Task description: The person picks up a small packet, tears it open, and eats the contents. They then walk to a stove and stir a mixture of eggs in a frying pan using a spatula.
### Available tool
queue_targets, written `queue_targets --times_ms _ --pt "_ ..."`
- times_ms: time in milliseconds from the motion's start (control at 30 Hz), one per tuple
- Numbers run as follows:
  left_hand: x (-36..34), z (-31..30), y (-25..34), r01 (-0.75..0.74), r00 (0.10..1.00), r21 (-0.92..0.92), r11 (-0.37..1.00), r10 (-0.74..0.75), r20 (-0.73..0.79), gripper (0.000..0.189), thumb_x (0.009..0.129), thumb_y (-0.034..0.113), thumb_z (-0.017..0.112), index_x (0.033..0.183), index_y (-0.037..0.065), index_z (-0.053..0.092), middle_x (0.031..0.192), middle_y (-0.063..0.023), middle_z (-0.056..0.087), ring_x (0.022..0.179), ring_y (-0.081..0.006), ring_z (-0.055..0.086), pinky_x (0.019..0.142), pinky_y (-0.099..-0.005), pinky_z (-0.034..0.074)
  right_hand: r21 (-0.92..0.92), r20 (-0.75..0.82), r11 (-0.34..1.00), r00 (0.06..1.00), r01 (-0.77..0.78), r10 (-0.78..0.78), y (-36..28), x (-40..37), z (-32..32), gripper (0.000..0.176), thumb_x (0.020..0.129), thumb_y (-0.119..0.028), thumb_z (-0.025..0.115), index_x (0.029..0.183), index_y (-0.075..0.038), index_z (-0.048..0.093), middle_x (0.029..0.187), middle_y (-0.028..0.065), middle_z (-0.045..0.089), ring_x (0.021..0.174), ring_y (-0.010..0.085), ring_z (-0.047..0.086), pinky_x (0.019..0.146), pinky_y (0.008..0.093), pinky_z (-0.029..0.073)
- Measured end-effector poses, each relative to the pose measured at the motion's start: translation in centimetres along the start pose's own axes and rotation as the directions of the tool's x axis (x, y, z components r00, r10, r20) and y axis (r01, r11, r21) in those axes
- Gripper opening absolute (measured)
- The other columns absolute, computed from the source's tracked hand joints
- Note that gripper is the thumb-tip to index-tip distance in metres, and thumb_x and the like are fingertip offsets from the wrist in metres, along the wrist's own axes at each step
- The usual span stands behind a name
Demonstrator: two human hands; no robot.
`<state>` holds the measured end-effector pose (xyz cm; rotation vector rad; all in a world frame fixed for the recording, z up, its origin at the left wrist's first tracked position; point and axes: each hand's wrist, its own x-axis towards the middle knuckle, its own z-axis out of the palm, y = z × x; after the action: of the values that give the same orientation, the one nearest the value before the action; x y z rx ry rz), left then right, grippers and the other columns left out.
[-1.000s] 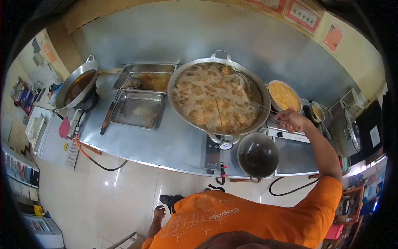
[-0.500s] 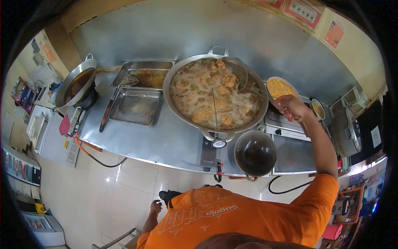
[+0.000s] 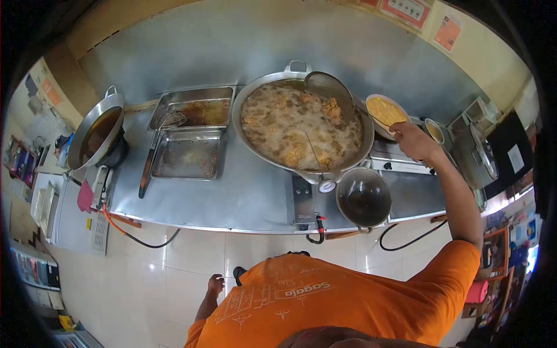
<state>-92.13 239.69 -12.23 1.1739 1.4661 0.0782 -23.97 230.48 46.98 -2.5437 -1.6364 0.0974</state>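
My right hand (image 3: 413, 139) grips the long handle of a wire skimmer (image 3: 332, 93). The skimmer's round mesh head is lifted above the far right rim of the big wok (image 3: 255, 142) with a piece of fried food in it. The wok is full of bubbling oil and several golden fried pieces. A thermometer probe with a round dial (image 3: 328, 186) hangs at the wok's near rim. My left hand (image 3: 215, 285) hangs down by my side over the floor, holding nothing, its fingers loosely curled.
Two steel trays (image 3: 185, 154) and a second skimmer (image 3: 154, 146) lie left of the wok. A smaller wok of dark oil (image 3: 96, 136) sits far left. A bowl of yellow batter (image 3: 385, 111) and an empty dark pot (image 3: 364, 200) stand at the right.
My right hand has raised the skimmer out of the oil and swung its head toward the wok's far right rim. My view has shifted a little. My left hand stays down.
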Motion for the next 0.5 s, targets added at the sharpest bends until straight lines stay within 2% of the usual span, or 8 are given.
queue_targets --times_ms 67,100,133,167,200,267,367,500 --pt "0.9 -2.0 -0.3 -0.031 0.999 0.089 0.996 0.029 0.025 0.033 0.088 0.005 0.057 0.121 0.007 0.059 0.078 -0.0079 0.066 0.055 -0.0166 0.056 0.043 -0.0320 0.043 -0.111 0.015 0.991 0.997 0.073 -0.072 -0.6 -0.5 1.6 0.026 0.088 -0.005 0.049 0.110 0.005 0.061 0.092 0.0272 0.066 0.086 0.0422 0.065 0.079 0.0462 0.051" --pt "1.4 -2.9 -0.6 -0.008 1.000 0.018 1.000 0.008 0.023 0.033 0.088 0.005 0.058 0.121 0.007 0.059 0.078 -0.0078 0.066 0.055 -0.0166 0.056 0.043 -0.0318 0.043 -0.165 0.028 0.980 0.994 0.110 -0.107 -1.1 -1.0 2.1 0.028 0.087 -0.002 0.049 0.111 0.005 0.060 0.094 0.0288 0.066 0.092 0.0437 0.064 0.083 0.0471 0.049" --pt "2.3 -3.8 -1.1 0.014 1.000 -0.052 0.999 -0.013 0.023 0.033 0.088 0.005 0.058 0.121 0.007 0.059 0.078 -0.0077 0.066 0.055 -0.0166 0.056 0.043 -0.0316 0.043 -0.156 0.020 0.986 0.998 0.059 -0.057 -1.9 -1.9 2.7 0.031 0.082 0.002 0.050 0.111 0.005 0.060 0.095 0.0306 0.065 0.093 0.0458 0.063 0.086 0.0503 0.048" --pt "3.0 -4.5 -1.7 0.036 0.999 -0.122 0.992 -0.034 0.023 0.033 0.088 0.006 0.058 0.121 0.007 0.059 0.078 -0.0076 0.066 0.055 -0.0166 0.056 0.043 -0.0315 0.043 -0.177 0.017 0.984 1.000 0.021 -0.018 -2.8 -2.8 3.2 0.034 0.081 0.003 0.050 0.113 0.005 0.059 0.093 0.0307 0.065 0.092 0.0455 0.063 0.086 0.0501 0.048" --pt "3.1 -5.3 -1.3 0.059 0.997 -0.026 0.998 -0.058 0.042 0.033 0.088 0.007 0.059 0.121 0.007 0.059 0.078 -0.0078 0.066 0.056 -0.0167 0.056 0.044 -0.0311 0.043 -0.198 0.014 0.980 1.000 -0.016 0.019 -3.8 -3.5 3.7 0.036 0.080 0.003 0.050 0.115 0.005 0.058 0.091 0.0308 0.065 0.092 0.0452 0.063 0.086 0.0499 0.048" --pt "3.9 -5.9 -1.3 0.081 0.996 -0.068 0.994 -0.079 0.030 0.033 0.087 0.007 0.060 0.121 0.007 0.059 0.078 -0.0079 0.066 0.056 -0.0166 0.057 0.045 -0.0310 0.044 -0.229 0.012 0.971 0.997 -0.066 0.070 -6.0 -4.8 3.7 0.046 0.077 0.004 0.050 0.122 0.006 0.053 0.084 0.0303 0.064 0.088 0.0448 0.064 0.085 0.0502 0.050" --pt "4.5 -6.7 -1.6 0.078 0.996 -0.110 0.991 -0.072 0.058 0.033 0.085 0.006 0.060 0.119 0.006 0.061 0.079 -0.0088 0.067 0.058 -0.0169 0.059 0.047 -0.0313 0.047 -0.288 -0.007 0.940 0.982 -0.181 0.187 -8.1 -6.7 2.8 0.046 0.079 0.002 0.049 0.125 0.006 0.052 0.083 0.0292 0.064 0.084 0.0445 0.064 0.080 0.0520 0.051" --pt "5.5 -6.0 -0.8 0.061 0.994 -0.055 0.997 -0.056 0.091 0.033 0.083 0.006 0.061 0.117 0.006 0.062 0.081 -0.0103 0.069 0.060 -0.0177 0.062 0.049 -0.0322 0.048 -0.324 -0.054 0.923 0.978 -0.209 0.203 -7.8 -9.1 1.3 0.046 0.083 0.000 0.048 0.129 0.002 0.050 0.088 0.0299 0.065 0.083 0.0462 0.064 0.076 0.0541 0.052"
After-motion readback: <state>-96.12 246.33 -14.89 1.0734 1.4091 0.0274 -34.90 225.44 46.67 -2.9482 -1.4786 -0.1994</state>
